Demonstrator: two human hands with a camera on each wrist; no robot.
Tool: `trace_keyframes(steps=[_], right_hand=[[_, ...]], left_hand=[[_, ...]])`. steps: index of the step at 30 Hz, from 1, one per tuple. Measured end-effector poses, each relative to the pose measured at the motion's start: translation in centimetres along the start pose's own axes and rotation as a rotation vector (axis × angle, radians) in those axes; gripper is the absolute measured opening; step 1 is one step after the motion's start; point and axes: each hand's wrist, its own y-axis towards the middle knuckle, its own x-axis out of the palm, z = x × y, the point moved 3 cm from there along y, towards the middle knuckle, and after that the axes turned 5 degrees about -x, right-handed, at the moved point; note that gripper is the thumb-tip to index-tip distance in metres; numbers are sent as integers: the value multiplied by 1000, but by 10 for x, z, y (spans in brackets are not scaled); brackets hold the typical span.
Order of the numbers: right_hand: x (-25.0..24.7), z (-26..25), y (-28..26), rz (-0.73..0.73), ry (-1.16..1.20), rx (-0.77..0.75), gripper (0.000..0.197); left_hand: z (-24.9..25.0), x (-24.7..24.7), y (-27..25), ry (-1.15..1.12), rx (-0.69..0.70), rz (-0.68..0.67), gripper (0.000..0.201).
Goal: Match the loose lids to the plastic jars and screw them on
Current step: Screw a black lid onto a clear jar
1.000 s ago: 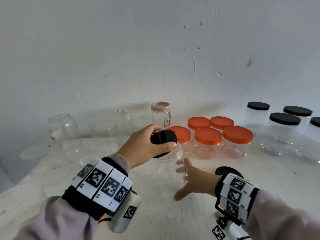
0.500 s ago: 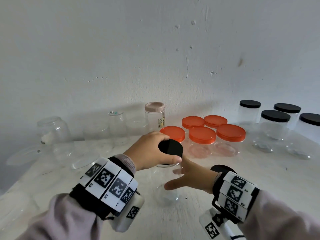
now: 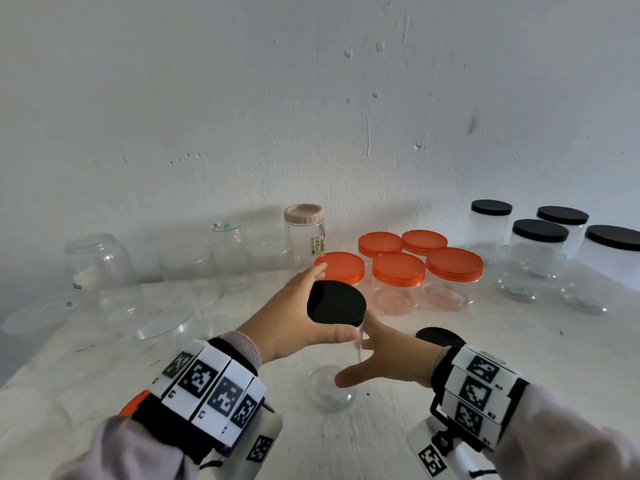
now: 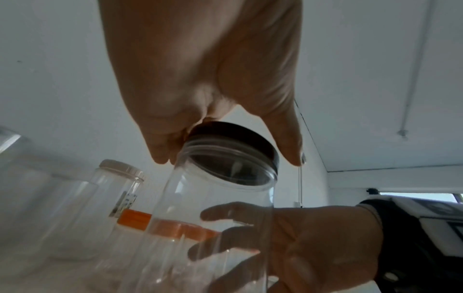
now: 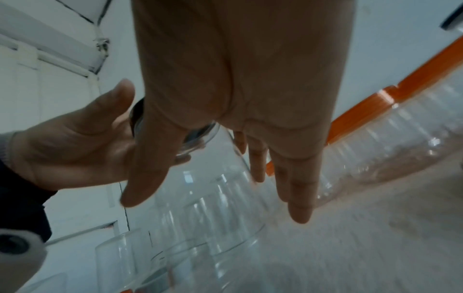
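A clear plastic jar (image 3: 329, 393) stands on the white table just in front of me. A black lid (image 3: 336, 303) sits on its mouth. My left hand (image 3: 306, 306) grips the lid from above, thumb at the near edge and fingers at the far edge; in the left wrist view the lid (image 4: 233, 138) caps the jar (image 4: 213, 208). My right hand (image 3: 356, 362) holds the jar's side, thumb in front and fingers behind. In the right wrist view the right hand (image 5: 218, 204) spans the blurred jar (image 5: 213, 198). A second black lid (image 3: 438, 337) lies behind my right wrist.
Several orange-lidded jars (image 3: 398, 271) stand close behind the hands. Black-lidded jars (image 3: 540, 233) fill the back right. A pink-lidded jar (image 3: 304, 230) and several open clear jars (image 3: 100, 261) line the wall (image 3: 311, 116) at left, with clear lids (image 3: 162, 323) lying nearby.
Both hands and the jar have come nearer to me, away from the orange-lidded jars. The black lid went from tilted over the mouth to flat on it, and the right hand closed round the jar.
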Motion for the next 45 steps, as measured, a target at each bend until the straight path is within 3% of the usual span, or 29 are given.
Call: trace_keyframes(steps=[4,6,9,15,19,27,45], right_hand=[[-21,-16,-15,-18,-51,-22,118],[-33,-31,-19,4,-111,-68,120],[-44,-57,-16,6,-209,-119,108],[-37,-94,3,-71,-621,-133,83],[-31,-107,11,-151,-806,-72,80],[-31,-120,20,-230,-857,-36,76],[-34,-126,16,-376,-797,-108,77]], left_hand=[[-23,6,-9,-220,-75,-11,130],[-35,13,-12,-289,-102,-11,126],[-44,28,-11,-325,-114,-30,108],[-45,42,-6,-372,-86,-22,105],[-47,43,-6,-366,-84,-20,111],[-50,44,-7,-375,-106,-53,104],[-52,44,-4,-319,-98,-76,105]])
